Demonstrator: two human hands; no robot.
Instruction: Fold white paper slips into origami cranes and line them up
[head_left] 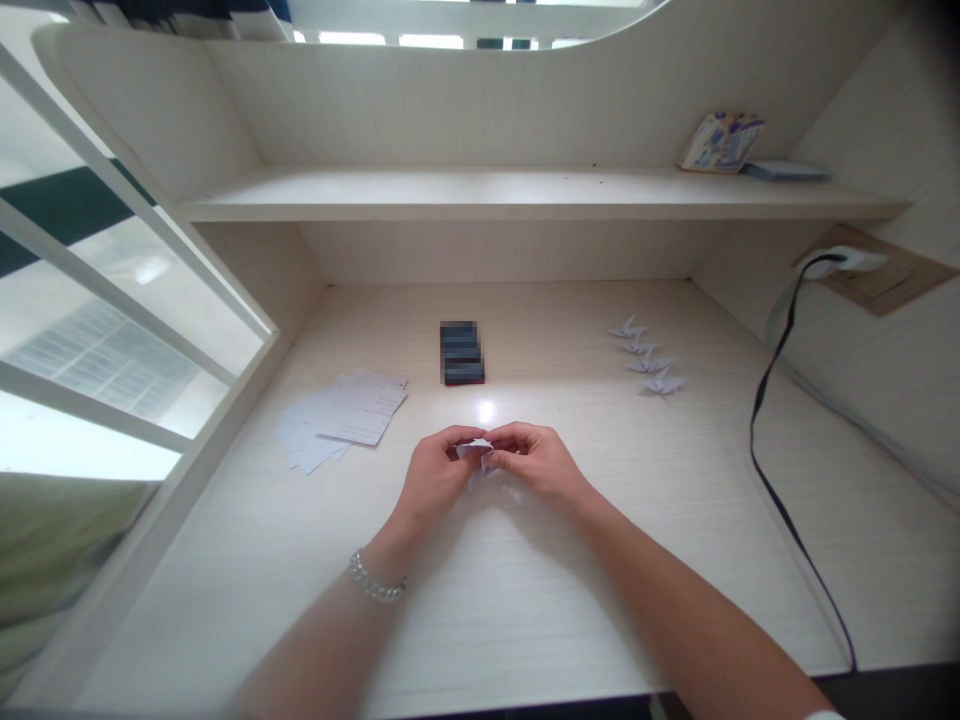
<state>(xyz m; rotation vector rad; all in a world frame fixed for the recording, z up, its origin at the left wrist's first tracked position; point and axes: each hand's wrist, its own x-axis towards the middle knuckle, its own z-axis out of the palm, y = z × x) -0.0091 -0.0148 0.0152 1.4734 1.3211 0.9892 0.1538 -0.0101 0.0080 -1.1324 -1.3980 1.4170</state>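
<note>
Between my two hands, above the middle of the desk, is a small folded piece of white paper (474,449). My left hand (444,462) pinches it from the left, and a chain bracelet circles that wrist. From the right, my right hand (534,455) grips the same paper with thumb and fingers. Much of the paper is hidden by the fingers, so its exact shape cannot be made out. Several folded white paper cranes (651,366) stand in a row at the right. A loose pile of white paper sheets (360,408) lies at the left.
A dark phone-like object (462,352), pixelated, lies beyond my hands. A black cable (759,430) runs from the wall socket (892,270) down the desk's right side. The shelf (480,187) above holds a small colourful box (721,142). White rails (112,290) border the left.
</note>
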